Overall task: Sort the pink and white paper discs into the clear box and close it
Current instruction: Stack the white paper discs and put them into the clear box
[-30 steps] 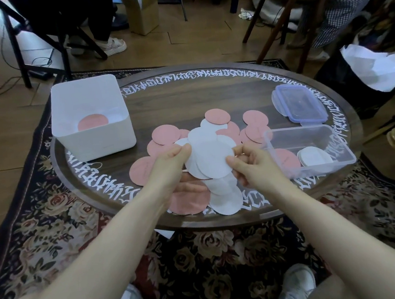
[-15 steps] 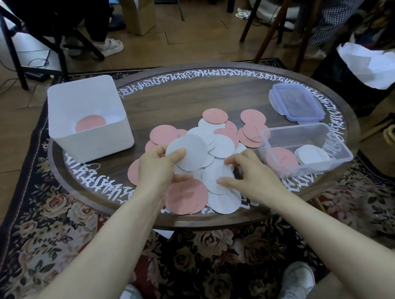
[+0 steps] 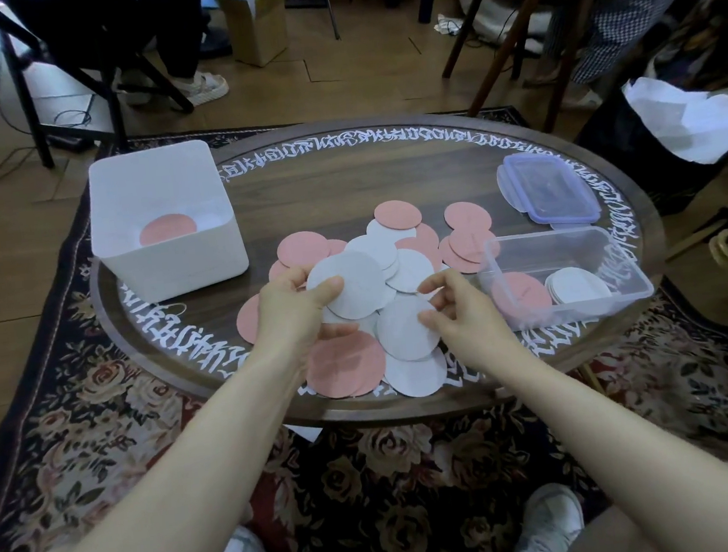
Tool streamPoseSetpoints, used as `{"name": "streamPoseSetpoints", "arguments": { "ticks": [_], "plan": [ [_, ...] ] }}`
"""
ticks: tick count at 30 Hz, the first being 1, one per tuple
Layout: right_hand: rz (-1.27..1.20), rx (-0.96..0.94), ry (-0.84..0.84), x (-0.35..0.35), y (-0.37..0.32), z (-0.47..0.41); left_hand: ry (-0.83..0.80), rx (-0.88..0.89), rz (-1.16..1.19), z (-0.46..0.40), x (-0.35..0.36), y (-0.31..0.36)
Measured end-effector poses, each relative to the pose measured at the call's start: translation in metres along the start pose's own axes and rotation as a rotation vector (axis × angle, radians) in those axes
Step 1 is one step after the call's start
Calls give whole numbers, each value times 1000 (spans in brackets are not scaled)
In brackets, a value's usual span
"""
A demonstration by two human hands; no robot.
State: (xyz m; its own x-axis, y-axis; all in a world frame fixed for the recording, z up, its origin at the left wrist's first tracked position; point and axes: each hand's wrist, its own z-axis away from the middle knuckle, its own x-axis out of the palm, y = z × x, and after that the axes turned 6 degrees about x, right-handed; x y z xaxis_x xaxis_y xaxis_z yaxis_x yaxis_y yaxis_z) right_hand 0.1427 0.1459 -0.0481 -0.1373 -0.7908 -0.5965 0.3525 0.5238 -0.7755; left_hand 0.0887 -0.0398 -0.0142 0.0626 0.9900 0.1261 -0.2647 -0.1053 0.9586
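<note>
- Discs of pink and white paper (image 3: 401, 267) lie in a loose overlapping heap on the middle of the round wooden table (image 3: 343, 179).
- Left hand (image 3: 298, 309) holds a small stack of white discs (image 3: 350, 290) just above the heap, thumb on top and fingers curled beneath.
- Right hand (image 3: 455, 311) hovers beside it with fingers curled at the edge of a white disc (image 3: 404, 330); it looks like a pinch, but the contact is hard to make out.
- Clear box (image 3: 619, 289) stands open at the table's right, just beside the right hand, with a pink disc and a pile of white ones side by side inside.
- Its blue-rimmed lid (image 3: 546, 193) lies flat on the table behind the box.
- White tub (image 3: 158, 216) sits at the table's left edge with a pink disc in its bottom.
- Floral rug (image 3: 76, 418) spreads under the table.
</note>
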Motion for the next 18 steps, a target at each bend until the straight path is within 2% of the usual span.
{"name": "streamPoseSetpoints", "arguments": {
  "ticks": [5,9,13,16,18],
  "plan": [
    [-293,53,100,-15,-12,0,1,51,-43,3,3,-1],
    [-459,103,6,-15,-20,9,-95,36,-18,7,9,-3],
    [-446,86,-33,-10,-17,11,-237,42,-33,10,15,-6],
    [-451,60,-84,-13,-17,14,-269,79,-103,11,18,-12],
    [-362,11,-139,-16,-16,14,-291,131,-177,11,20,-15]
  ]
}}
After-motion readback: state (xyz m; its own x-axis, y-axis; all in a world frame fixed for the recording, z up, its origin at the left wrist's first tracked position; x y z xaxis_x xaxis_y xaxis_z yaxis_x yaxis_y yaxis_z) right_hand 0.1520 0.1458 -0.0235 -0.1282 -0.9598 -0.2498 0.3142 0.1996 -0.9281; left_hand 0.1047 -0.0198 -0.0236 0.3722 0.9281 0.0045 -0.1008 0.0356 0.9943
